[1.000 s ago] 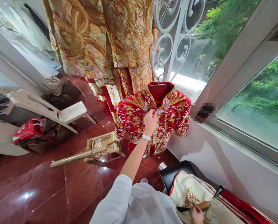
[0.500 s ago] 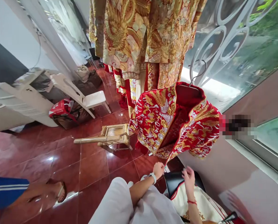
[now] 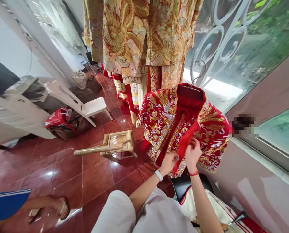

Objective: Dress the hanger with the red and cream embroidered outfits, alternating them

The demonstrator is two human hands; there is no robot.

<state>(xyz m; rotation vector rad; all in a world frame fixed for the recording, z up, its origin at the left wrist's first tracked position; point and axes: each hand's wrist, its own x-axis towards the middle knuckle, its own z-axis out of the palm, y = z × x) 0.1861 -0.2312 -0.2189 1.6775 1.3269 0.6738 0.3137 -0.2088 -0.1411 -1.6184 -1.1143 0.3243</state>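
A small red jacket [image 3: 207, 129] with gold and silver embroidery hangs on a hanger [image 3: 195, 76] hooked to a white scrolled window grille [image 3: 222, 35]. Its front lies open and shows the red lining. My left hand [image 3: 168, 162] is closed on the lower left front edge. My right hand [image 3: 192, 153] pinches the right front edge, folded over at the hem. A white watch sits on my left wrist and a red string on my right.
Larger gold embroidered robes [image 3: 134, 38] hang behind. A small bamboo stool [image 3: 115, 145] lies on the red tile floor. A white chair [image 3: 86, 103] and a red bag [image 3: 58, 118] stand left. A black stool [image 3: 190, 186] with a cream garment [image 3: 217, 210] is below. Another person's foot [image 3: 49, 210] is at lower left.
Both hands rose from below the jacket's hem and took hold of its front edges. A second ago only my left hand touched the closed jacket near the collar.
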